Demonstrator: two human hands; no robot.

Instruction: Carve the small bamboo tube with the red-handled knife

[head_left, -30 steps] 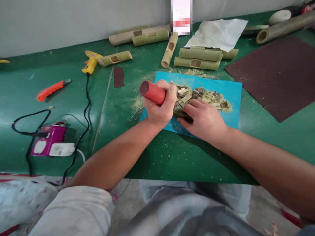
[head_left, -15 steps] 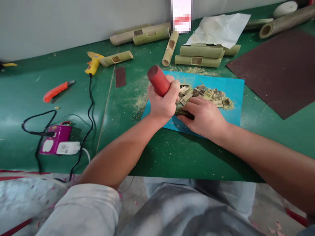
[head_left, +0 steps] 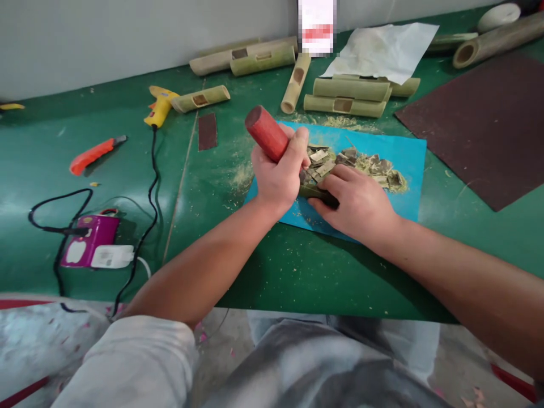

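Note:
My left hand (head_left: 276,175) is wrapped round the thick red handle of a tool (head_left: 268,135), which leans up and to the left. The tool's working end is mostly hidden by my fingers, close to the bamboo tube. My right hand (head_left: 359,198) grips that short green-brown bamboo tube (head_left: 312,194) from the right, fingers over its top and thumb on the near side. The tube lies on a blue sheet (head_left: 410,170). Just beyond it is a heap of bamboo chips and shavings (head_left: 352,161), partly hidden behind my hands.
Bamboo tubes with cut windows (head_left: 344,106) lie along the back, by a white paper (head_left: 382,54). On the left are a yellow glue gun (head_left: 160,107), an orange utility knife (head_left: 96,156) and a purple power strip (head_left: 91,238) with cords. A dark brown sheet (head_left: 480,124) lies right.
The red handle has tipped further to the left, my left hand turning with it. My right hand still grips the bamboo tube in place. The whole view has shifted slightly.

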